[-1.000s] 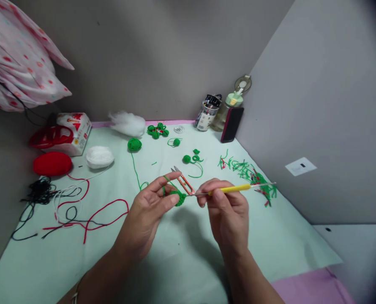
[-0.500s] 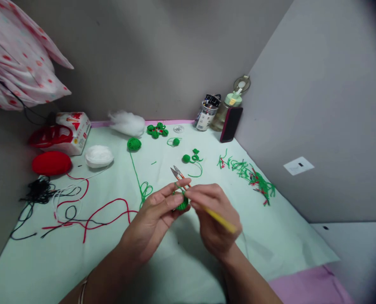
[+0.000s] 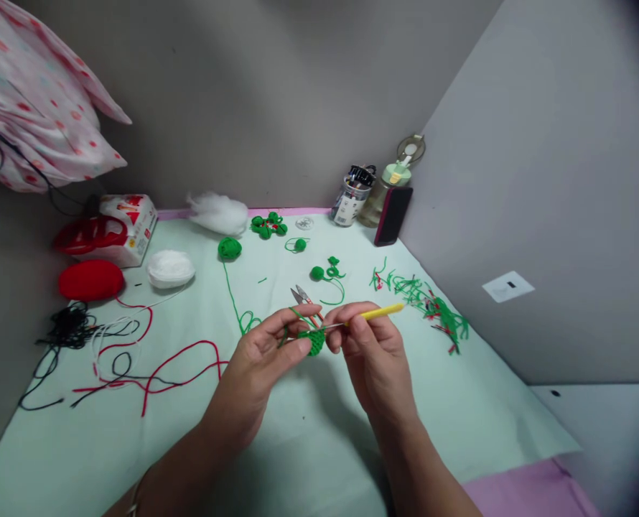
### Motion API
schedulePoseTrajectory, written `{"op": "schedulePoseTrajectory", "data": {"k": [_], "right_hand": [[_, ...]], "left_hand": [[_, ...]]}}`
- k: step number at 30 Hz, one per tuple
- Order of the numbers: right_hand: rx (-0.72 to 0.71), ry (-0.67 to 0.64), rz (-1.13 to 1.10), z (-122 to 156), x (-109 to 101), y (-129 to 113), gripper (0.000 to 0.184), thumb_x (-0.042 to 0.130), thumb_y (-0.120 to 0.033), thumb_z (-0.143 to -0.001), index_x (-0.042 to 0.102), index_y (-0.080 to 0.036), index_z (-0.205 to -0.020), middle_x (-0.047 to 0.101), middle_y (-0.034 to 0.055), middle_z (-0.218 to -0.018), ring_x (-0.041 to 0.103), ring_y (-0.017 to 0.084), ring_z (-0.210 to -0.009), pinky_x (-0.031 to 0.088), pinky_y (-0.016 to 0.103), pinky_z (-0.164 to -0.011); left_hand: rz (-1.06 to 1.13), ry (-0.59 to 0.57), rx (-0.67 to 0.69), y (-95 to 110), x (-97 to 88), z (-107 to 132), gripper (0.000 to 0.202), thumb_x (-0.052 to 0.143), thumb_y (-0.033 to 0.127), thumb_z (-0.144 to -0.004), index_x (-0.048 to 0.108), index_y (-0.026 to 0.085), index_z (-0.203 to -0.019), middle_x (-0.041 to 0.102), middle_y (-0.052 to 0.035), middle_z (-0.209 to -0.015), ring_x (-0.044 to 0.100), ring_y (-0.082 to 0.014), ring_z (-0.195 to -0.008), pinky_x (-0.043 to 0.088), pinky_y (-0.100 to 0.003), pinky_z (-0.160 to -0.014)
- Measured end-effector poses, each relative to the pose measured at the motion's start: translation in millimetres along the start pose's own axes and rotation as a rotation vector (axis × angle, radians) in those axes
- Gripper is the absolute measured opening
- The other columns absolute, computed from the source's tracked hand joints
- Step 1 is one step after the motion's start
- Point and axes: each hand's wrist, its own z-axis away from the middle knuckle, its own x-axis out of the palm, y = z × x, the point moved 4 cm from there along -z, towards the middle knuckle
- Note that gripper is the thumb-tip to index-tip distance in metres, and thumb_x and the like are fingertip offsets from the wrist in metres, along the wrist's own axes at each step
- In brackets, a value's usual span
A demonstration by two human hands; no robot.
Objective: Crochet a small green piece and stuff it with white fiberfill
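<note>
My left hand (image 3: pixel 268 359) pinches a small green crochet piece (image 3: pixel 314 343) between thumb and fingers, with green yarn passing over the raised index finger. In my right hand (image 3: pixel 376 352) is a crochet hook (image 3: pixel 378 313) with a yellow handle, held nearly level. Its metal tip points left and meets the top edge of the piece. Just beyond the fingers lie thread snips (image 3: pixel 301 296), their blades pointing away and their handles partly hidden. A green yarn ball (image 3: pixel 230 248) further back trails a strand toward my left hand.
Red yarn (image 3: pixel 90 280), white yarn (image 3: pixel 171 268) and tangled black yarn (image 3: pixel 69 324) lie at left, near a box (image 3: pixel 136 230). White stuffing (image 3: pixel 220 214) and finished green pieces (image 3: pixel 268 225) sit behind. Yarn scraps (image 3: pixel 427 301), a phone (image 3: pixel 393 215) and a bottle (image 3: pixel 373 201) are at right.
My right hand has turned, so the hook's yellow handle now points right and slightly up instead of down toward me. The green piece has tilted in my left hand, showing more of its side.
</note>
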Motion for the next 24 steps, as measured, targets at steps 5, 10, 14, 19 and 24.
{"op": "schedulePoseTrajectory", "data": {"k": [5, 10, 14, 19, 24], "right_hand": [[-0.025, -0.049, -0.002, 0.4, 1.5, -2.7, 0.020, 0.066, -0.037, -0.102, 0.073, -0.022, -0.092, 0.073, 0.0022, -0.084, 0.064, 0.013, -0.066, 0.055, 0.028, -0.065], [-0.310, -0.072, 0.323, 10.5, 4.5, -13.3, 0.019, 0.055, -0.022, -0.107, 0.073, -0.023, -0.104, 0.074, 0.0046, -0.094, 0.069, 0.016, -0.075, 0.059, 0.032, -0.070], [-0.648, -0.157, 0.731, 23.3, 13.7, -18.2, 0.026, 0.054, -0.010, -0.103, 0.072, -0.024, -0.116, 0.076, 0.0074, -0.098, 0.073, 0.021, -0.089, 0.062, 0.036, -0.074], [-0.807, -0.153, 0.972, 30.5, 12.4, -13.3, 0.035, 0.063, -0.010, -0.099, 0.073, -0.029, -0.126, 0.076, 0.0082, -0.109, 0.074, 0.024, -0.099, 0.064, 0.038, -0.080], [-0.413, -0.014, 0.309, 10.7, -2.5, -12.5, 0.021, 0.058, -0.022, -0.106, 0.078, -0.026, -0.105, 0.075, 0.0043, -0.089, 0.066, 0.017, -0.071, 0.058, 0.033, -0.063]], "left_hand": [[-0.028, 0.030, 0.022, 3.8, -2.6, 0.9, 0.030, 0.085, 0.031, -0.085, 0.083, 0.033, -0.116, 0.065, 0.0000, -0.093, 0.059, -0.0163, -0.091, 0.044, -0.027, -0.088], [-0.158, 0.079, 0.105, 5.1, -4.0, -0.6, 0.029, 0.081, 0.027, -0.089, 0.082, 0.035, -0.116, 0.064, 0.0013, -0.093, 0.060, -0.0155, -0.093, 0.045, -0.026, -0.090], [-0.178, 0.185, 0.163, 2.0, -3.0, 1.7, 0.035, 0.085, 0.021, -0.084, 0.082, 0.034, -0.116, 0.064, 0.0022, -0.092, 0.060, -0.0156, -0.096, 0.044, -0.026, -0.095], [0.185, 0.024, -0.090, -7.4, 3.5, -1.9, 0.051, 0.089, 0.030, -0.081, 0.076, 0.030, -0.130, 0.068, 0.0007, -0.092, 0.063, -0.0162, -0.095, 0.048, -0.029, -0.094], [0.225, 0.000, -0.094, 1.0, -1.1, -3.7, 0.049, 0.088, 0.026, -0.081, 0.077, 0.024, -0.129, 0.070, -0.0008, -0.087, 0.062, -0.0150, -0.089, 0.046, -0.029, -0.095]]}}
